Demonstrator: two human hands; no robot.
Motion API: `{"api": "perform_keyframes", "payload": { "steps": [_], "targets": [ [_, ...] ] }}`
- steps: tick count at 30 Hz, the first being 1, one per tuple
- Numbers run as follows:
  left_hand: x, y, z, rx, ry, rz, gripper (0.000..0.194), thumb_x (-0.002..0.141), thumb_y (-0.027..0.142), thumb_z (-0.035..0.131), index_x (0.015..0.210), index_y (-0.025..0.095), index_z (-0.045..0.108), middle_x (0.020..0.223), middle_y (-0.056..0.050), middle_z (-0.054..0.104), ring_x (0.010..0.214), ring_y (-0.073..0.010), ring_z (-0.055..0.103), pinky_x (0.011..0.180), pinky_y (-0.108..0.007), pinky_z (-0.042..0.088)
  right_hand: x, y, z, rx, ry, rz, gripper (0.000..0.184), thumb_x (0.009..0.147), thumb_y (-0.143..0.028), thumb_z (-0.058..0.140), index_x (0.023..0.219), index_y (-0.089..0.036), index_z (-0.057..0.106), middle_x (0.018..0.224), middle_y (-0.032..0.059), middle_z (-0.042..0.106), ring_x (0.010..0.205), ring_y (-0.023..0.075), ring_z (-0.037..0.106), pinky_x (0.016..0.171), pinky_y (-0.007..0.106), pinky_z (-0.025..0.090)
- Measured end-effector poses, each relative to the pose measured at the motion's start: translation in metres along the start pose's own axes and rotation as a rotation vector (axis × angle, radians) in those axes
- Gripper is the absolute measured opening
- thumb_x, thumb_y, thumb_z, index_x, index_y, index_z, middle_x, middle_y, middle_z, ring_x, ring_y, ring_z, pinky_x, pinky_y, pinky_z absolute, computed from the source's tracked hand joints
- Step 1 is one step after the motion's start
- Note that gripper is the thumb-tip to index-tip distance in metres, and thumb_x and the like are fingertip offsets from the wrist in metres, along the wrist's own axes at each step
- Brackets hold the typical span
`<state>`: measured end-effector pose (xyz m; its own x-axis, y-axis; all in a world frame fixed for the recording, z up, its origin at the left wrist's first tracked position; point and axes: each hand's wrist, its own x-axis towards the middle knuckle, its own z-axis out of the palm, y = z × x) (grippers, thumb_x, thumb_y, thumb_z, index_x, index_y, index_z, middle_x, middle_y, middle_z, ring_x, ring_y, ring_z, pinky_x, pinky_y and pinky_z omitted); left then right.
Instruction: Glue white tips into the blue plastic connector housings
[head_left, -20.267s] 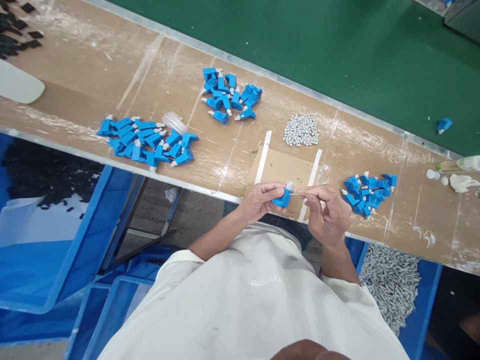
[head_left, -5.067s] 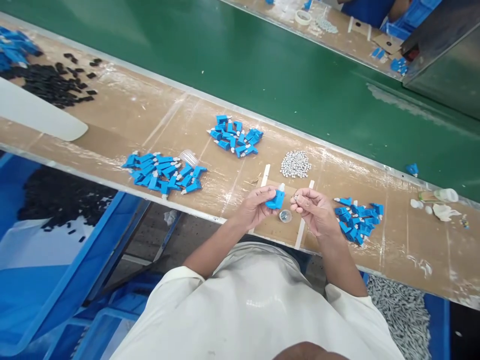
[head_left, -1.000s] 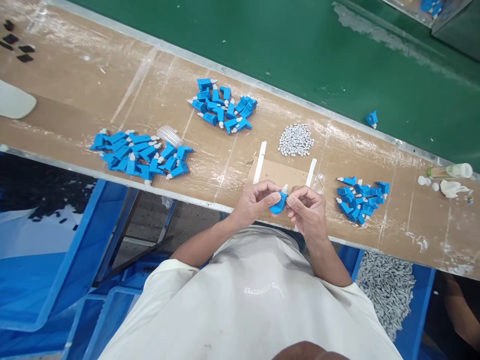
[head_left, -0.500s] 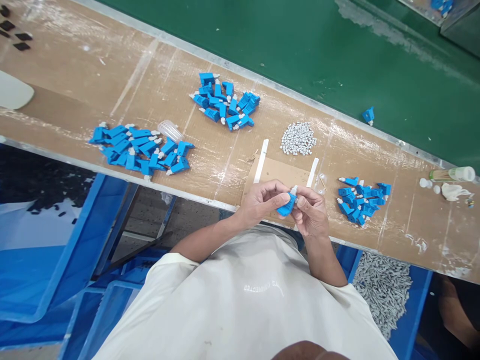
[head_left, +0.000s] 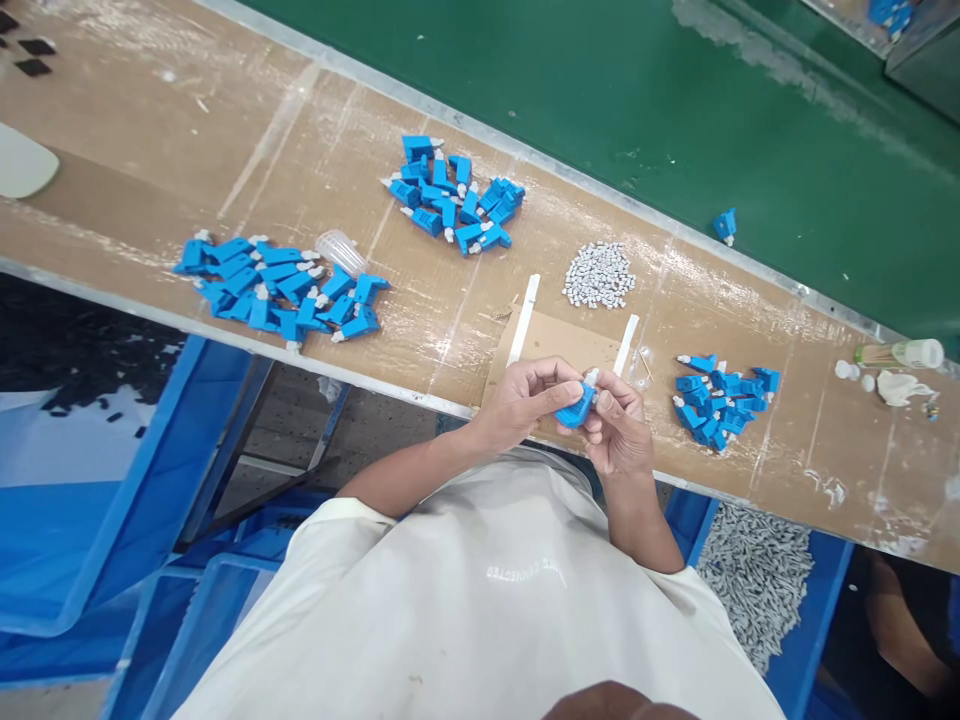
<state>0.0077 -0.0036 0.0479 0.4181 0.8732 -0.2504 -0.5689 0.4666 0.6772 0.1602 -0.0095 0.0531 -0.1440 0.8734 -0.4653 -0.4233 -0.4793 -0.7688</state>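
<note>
Close to my body, over the bench's near edge, my left hand is closed round a blue plastic part with a light grey tip. My right hand pinches at the same part's right side, by the tip; whether a smaller piece sits between those fingers is hidden. Beyond my hands lies a brown board marked by two white tape strips. Past it sits a heap of small grey pieces. To the right rests a pile of blue parts with grey tips.
More blue parts lie in a far pile and a left pile, beside a clear plastic piece. One blue part rests on the green surface. A toothpick container stands right. A blue bin holds grey pieces.
The view has shifted slightly. Both hands stay together on the blue part, with only small finger movement; the piles look the same.
</note>
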Motion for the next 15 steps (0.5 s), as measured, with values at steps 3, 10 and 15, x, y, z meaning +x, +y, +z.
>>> {"api": "perform_keyframes", "payload": {
  "steps": [3, 10, 15],
  "targets": [
    [0.0008, -0.0010, -0.0007, -0.019, 0.010, 0.007, 0.047, 0.072, 0.054, 0.088, 0.082, 0.014, 0.065, 0.063, 0.003, 0.061, 0.053, -0.0074, 0.055, 0.049, -0.019, 0.047, 0.0001, -0.0009, 0.0003, 0.025, -0.008, 0.029, 0.043, 0.057, -0.046, 0.098, 0.085, -0.022, 0.076, 0.048, -0.0095, 0.059, 0.034, 0.0042, 0.047, 0.037, 0.012, 0.049],
    [0.0012, -0.0010, -0.0037, 0.004, -0.005, 0.018, 0.048, 0.073, 0.056, 0.087, 0.081, 0.014, 0.065, 0.063, 0.001, 0.063, 0.054, -0.0089, 0.057, 0.052, -0.021, 0.050, -0.0009, -0.0013, 0.0014, 0.043, -0.009, 0.071, 0.041, 0.055, -0.043, 0.099, 0.083, -0.023, 0.077, 0.049, -0.0087, 0.061, 0.036, 0.0042, 0.049, 0.040, 0.012, 0.051],
    [-0.0006, 0.0032, -0.0044, 0.027, -0.025, -0.001, 0.048, 0.073, 0.056, 0.087, 0.081, 0.014, 0.065, 0.065, 0.001, 0.064, 0.056, -0.0091, 0.058, 0.053, -0.021, 0.051, -0.0022, 0.0012, 0.0019, 0.046, 0.027, 0.055, 0.041, 0.054, -0.043, 0.099, 0.083, -0.024, 0.078, 0.050, -0.0079, 0.063, 0.036, 0.0047, 0.049, 0.035, 0.012, 0.046]
  ]
}}
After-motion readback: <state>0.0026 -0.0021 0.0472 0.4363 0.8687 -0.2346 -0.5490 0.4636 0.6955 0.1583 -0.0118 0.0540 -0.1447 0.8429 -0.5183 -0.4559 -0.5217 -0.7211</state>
